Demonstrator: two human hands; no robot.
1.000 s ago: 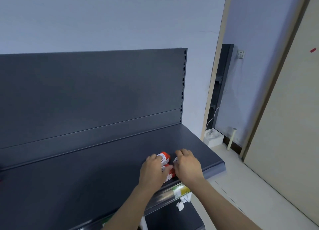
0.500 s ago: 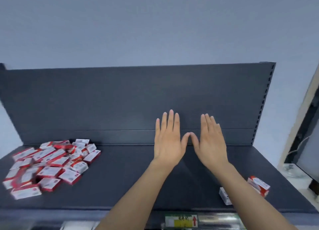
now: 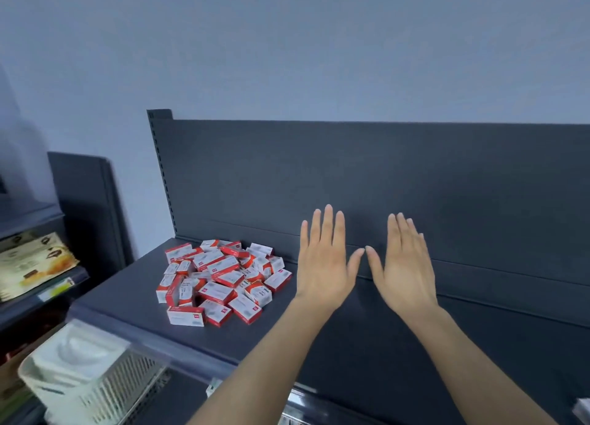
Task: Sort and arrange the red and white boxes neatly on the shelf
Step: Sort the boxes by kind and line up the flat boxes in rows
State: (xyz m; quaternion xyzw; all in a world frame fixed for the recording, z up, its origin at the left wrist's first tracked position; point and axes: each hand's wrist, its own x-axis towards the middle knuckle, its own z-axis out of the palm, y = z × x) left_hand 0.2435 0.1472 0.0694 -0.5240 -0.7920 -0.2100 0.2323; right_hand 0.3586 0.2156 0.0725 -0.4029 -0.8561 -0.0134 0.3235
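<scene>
A loose heap of several small red and white boxes [image 3: 220,277] lies on the left part of the dark grey shelf [image 3: 367,338], near its back panel. My left hand [image 3: 324,261] is held flat over the shelf just right of the heap, fingers straight and spread, holding nothing. My right hand [image 3: 404,265] is beside it, also flat and empty. The two thumb tips nearly meet. Neither hand touches a box.
The shelf's upright back panel [image 3: 383,182] rises behind my hands. A white plastic basket [image 3: 83,373] sits below the shelf's front left edge. A neighbouring shelf with packaged goods [image 3: 32,261] stands at the far left. A white object [image 3: 582,408] shows at the bottom right edge.
The view has swung left from the shelf's right end, where both hands rested on a few boxes. The hands lifted off, opened flat, and the heap now lies close to my left hand.
</scene>
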